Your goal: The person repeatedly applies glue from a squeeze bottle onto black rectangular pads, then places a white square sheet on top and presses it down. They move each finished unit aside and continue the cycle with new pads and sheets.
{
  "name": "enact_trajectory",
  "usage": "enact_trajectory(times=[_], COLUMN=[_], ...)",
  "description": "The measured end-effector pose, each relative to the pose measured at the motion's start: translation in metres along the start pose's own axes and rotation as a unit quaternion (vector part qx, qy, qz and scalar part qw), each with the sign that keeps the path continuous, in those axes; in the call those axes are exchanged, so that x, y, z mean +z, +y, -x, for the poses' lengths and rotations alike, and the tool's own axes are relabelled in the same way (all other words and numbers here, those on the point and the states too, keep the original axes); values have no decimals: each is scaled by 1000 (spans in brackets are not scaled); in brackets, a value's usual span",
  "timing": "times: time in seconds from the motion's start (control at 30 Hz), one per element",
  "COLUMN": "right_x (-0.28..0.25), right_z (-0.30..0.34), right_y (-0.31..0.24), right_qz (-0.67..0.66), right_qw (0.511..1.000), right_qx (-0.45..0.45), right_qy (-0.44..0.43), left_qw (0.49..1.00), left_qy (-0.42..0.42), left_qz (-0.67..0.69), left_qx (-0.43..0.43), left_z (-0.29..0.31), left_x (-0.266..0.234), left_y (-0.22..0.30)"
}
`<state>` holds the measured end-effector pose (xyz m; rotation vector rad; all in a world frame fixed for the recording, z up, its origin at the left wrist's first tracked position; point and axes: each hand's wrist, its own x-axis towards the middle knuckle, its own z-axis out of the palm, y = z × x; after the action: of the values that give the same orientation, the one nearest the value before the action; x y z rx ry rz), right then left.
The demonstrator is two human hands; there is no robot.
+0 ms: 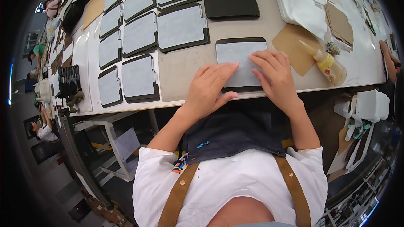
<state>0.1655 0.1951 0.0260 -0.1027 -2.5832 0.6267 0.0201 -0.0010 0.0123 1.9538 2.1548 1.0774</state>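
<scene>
In front of me on the table lies a black panel with a pale grey sheet (240, 49) on top, its dark borders showing along the far and near edges. My left hand (210, 85) rests at its left side, fingers stretched out and thumb apart, with nothing visible in it. On the sheet's right part lies my right hand (274, 70), fingers extended and slightly bent, thumb apart. Both palms face down, and what is under them is hidden. Just beyond is a plain black panel (230, 1). Several similar grey-topped black panels (182, 27) lie in rows to the left.
To the right are a brown card (295, 44), a glue bottle with a yellow label (330, 66), white sheets (301, 10) and brown pieces (339, 23). The table's front edge (176, 104) runs close to my body. Other people (45, 128) are at far left; someone's arm (389, 61) shows at right.
</scene>
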Motion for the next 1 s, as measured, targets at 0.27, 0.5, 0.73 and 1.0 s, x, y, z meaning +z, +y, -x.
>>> enact_trajectory(times=[0.27,0.5,0.73,1.0], right_x=[15,10,29,31], right_z=[-18,-39,-65,-80], right_y=[14,23,25,23], right_qz=[26,30,-26,-50], right_qw=[998,999,999,996], right_qx=[-35,-3,11,32], right_qy=[-49,17,-22,-61], left_qw=[997,986,978,976], left_qy=[28,71,124,138], left_qz=[-11,-72,-89,-60], left_qx=[-72,-131,-144,-154], left_z=[-10,-7,-5,-5], left_x=[3,6,5,4], left_y=[-11,-14,-17,-18])
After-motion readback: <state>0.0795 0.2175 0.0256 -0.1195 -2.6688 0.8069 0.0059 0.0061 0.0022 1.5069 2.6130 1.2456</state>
